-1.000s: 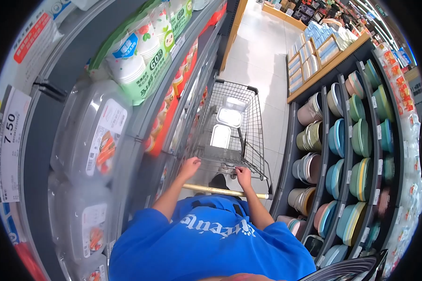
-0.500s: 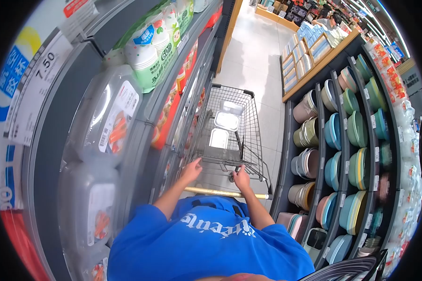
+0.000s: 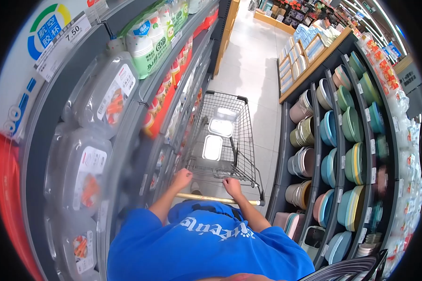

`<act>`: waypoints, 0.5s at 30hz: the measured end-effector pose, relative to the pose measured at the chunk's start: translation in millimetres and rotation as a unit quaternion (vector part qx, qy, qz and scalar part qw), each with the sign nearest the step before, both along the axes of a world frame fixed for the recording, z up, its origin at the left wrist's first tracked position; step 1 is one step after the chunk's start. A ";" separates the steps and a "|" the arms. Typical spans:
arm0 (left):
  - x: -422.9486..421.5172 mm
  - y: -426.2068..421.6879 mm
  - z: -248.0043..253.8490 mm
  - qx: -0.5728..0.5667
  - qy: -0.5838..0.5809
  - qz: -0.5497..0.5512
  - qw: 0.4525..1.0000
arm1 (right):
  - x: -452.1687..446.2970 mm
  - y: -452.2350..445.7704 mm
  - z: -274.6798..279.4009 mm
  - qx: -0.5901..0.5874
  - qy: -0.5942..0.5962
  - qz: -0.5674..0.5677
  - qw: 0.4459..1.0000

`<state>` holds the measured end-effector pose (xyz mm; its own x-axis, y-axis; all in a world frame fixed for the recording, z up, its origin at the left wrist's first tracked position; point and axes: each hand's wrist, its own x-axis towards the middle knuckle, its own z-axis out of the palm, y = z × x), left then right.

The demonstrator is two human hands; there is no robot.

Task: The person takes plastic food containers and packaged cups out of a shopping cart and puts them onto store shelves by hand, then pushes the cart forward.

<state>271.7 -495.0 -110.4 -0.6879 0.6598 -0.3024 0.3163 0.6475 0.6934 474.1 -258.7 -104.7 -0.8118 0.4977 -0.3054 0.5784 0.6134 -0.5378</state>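
Note:
A wire shopping cart (image 3: 248,126) stands in front of me in the aisle. Its pale yellow handle bar (image 3: 206,199) runs across near my waist, and my forearms reach over it. Just beyond the bar, on the left, my left hand (image 3: 183,179) has its fingers curled in, with nothing visible in them. My right hand (image 3: 231,187) is also closed, by the rear of the cart, and no object shows in it. Inside the basket are a white rectangular tray-like container (image 3: 213,147) and another white container (image 3: 221,127) behind it.
Close on my left, a shelf (image 3: 143,105) holds clear plastic food boxes (image 3: 86,173) and bagged paper cups (image 3: 147,51). To my right, a rack carries stacked bowls and basins (image 3: 354,124). Ahead runs the tiled aisle floor (image 3: 248,61), with a wooden display (image 3: 309,51) on its right.
The cart's rear and its containers appear lower and further left. Both hands sit lower, nearer my body, and the left shelf's boxes have shifted in view.

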 end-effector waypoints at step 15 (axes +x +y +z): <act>117.5 -30.2 -1.5 0.057 0.005 0.049 0.997 | 106.1 -8.0 0.4 -0.053 0.037 -0.028 0.998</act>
<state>389.2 -525.1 -111.9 -0.7540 0.6183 -0.2220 0.2623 0.5931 0.7612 580.1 -266.7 -104.4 -0.8062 0.5102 -0.2995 0.5662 0.5187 -0.6406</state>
